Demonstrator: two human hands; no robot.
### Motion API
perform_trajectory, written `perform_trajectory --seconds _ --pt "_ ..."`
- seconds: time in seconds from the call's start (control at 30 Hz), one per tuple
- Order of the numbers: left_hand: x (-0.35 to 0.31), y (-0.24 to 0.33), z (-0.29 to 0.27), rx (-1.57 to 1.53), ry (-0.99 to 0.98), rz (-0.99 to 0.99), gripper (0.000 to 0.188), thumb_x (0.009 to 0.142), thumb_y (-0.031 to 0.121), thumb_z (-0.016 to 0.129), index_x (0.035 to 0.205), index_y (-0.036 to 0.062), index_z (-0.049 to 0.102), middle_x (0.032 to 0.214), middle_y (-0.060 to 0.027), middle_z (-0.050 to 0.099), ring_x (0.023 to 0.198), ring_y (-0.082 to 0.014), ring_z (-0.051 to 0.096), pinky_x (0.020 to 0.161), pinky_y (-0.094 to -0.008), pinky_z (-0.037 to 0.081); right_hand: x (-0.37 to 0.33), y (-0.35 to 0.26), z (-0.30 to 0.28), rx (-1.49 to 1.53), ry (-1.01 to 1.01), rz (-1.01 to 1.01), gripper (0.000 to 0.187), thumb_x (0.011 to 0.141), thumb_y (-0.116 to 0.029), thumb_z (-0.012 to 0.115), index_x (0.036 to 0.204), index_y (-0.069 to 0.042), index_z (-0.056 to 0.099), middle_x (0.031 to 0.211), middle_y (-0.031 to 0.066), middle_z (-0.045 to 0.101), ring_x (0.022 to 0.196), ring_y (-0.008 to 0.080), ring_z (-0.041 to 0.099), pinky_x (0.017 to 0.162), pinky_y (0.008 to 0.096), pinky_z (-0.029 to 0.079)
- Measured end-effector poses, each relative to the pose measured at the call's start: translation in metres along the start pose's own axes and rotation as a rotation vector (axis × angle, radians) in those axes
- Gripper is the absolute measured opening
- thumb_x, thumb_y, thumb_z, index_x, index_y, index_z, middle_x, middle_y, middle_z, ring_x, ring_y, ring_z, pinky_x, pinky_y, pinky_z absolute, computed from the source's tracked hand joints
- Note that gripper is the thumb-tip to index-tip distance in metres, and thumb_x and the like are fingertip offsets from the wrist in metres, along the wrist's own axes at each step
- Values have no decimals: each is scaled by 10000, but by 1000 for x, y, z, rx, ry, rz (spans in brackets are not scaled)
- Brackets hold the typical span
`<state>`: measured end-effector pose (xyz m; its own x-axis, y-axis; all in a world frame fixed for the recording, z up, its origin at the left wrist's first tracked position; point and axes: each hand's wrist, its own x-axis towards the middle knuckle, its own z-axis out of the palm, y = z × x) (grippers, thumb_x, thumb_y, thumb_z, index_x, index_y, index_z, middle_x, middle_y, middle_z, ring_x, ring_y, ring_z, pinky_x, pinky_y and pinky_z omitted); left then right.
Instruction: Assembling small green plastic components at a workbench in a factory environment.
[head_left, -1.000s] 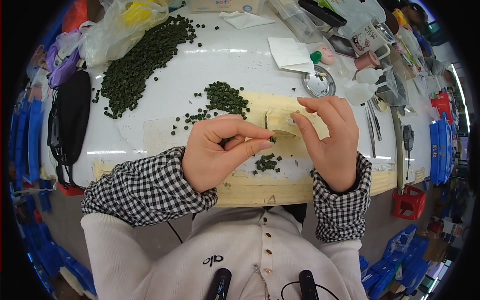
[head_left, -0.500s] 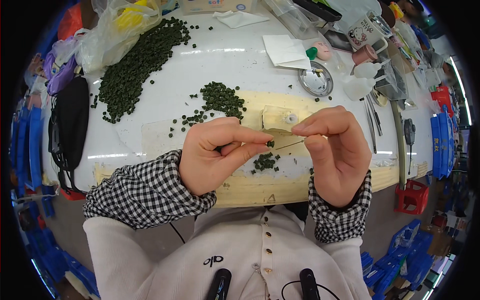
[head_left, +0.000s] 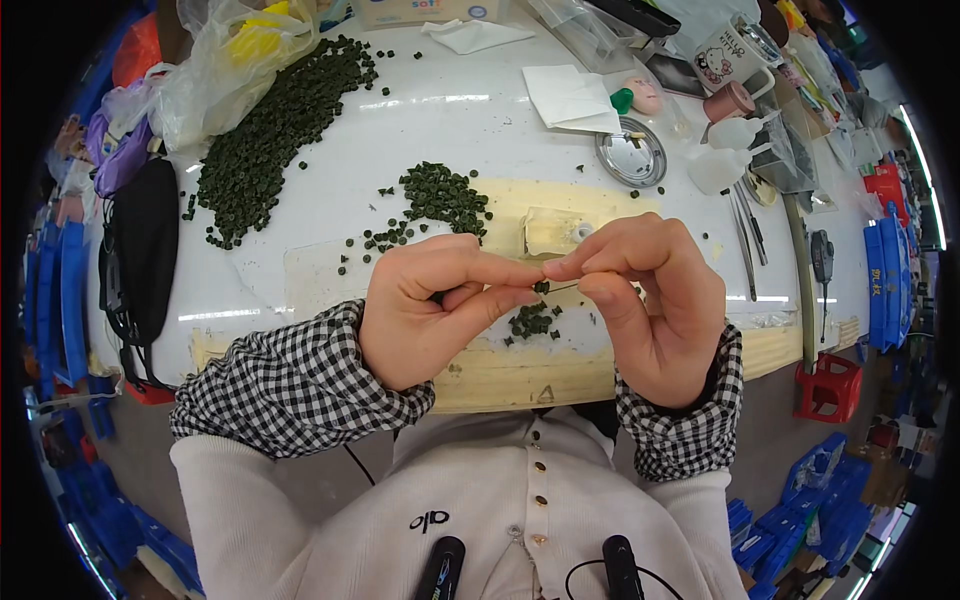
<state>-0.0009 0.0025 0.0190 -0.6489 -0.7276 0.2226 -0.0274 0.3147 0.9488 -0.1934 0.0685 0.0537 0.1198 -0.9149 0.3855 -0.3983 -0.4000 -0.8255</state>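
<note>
My left hand [head_left: 425, 310] is closed, with thumb and forefinger pinching a small dark green part [head_left: 541, 287]. My right hand [head_left: 655, 310] is also closed, holding a thin needle-like rod [head_left: 566, 288] between thumb and forefinger. The rod's far end lies close to the pinched part; whether it has entered the part I cannot tell. The two forefinger tips nearly meet. Just below the fingers lies a little heap of the same green parts [head_left: 533, 321], and a larger heap [head_left: 440, 196] sits beyond my left hand. A pale yellow block [head_left: 546, 232] stands behind my right fingertips.
A big spread of green parts [head_left: 285, 135] covers the far left of the table, beside a plastic bag [head_left: 190, 105]. A black pouch [head_left: 142, 250] lies at the left edge. At right are a round metal lid [head_left: 630, 155], squeeze bottles [head_left: 718, 170], tweezers [head_left: 742, 240] and a mug [head_left: 728, 58].
My right hand has moved left, bringing the rod and its fingertips up to the green part. The left hand has stayed nearly still, its pinch unchanged.
</note>
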Motion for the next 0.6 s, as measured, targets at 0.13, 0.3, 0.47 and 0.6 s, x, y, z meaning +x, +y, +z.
perform_trajectory --seconds 0.13,0.3,0.47,0.6 --pt "1 0 -1 12 -23 -6 207 783 17 680 978 80 701 552 41 398 524 -61 352 506 -231 309 3 4 3 -59 102 -120 108 819 -49 663 849 11 578 790 100 600 683 195 617 621 267 501" --pt "1 1 -1 4 -12 1 147 769 -6 691 911 30 691 579 39 390 531 -55 336 510 -224 283 5 3 3 -133 94 -153 113 813 -52 671 845 8 581 790 103 601 660 195 609 616 263 499" --pt "0 -1 -1 -8 -22 -11 206 788 25 682 991 61 695 559 46 393 531 -54 345 512 -226 311 0 3 0 -6 103 -35 167 929 -131 529 902 27 481 847 125 582 782 181 625 727 265 496" --pt "1 1 2 -65 -3 -95 170 769 -12 691 937 12 691 585 50 399 552 -43 349 543 -208 311 0 6 0 47 289 5 131 905 -88 567 898 31 512 826 93 603 742 135 612 696 245 500"
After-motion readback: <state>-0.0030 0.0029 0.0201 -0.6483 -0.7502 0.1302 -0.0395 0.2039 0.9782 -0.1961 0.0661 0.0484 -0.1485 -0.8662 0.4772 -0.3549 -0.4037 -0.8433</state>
